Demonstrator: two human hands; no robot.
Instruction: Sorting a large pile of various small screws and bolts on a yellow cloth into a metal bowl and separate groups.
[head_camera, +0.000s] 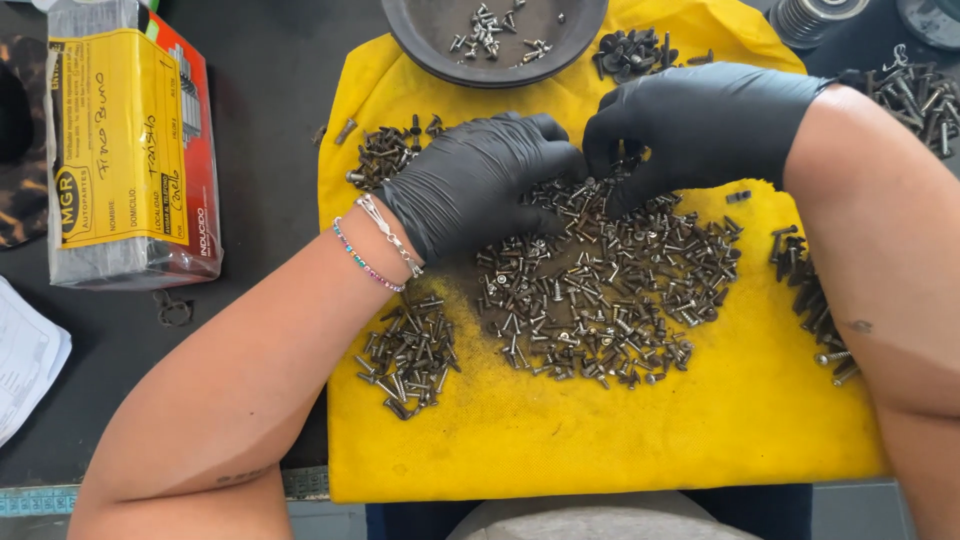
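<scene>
One view only, from a head-worn camera looking steeply down and forward at the bench (270, 90), close enough that both forearms run off the bottom edge; the two grips meet high in the middle, yellow cloth (600, 440) spreading below them, a dark dish (430, 50) cut off above them
</scene>
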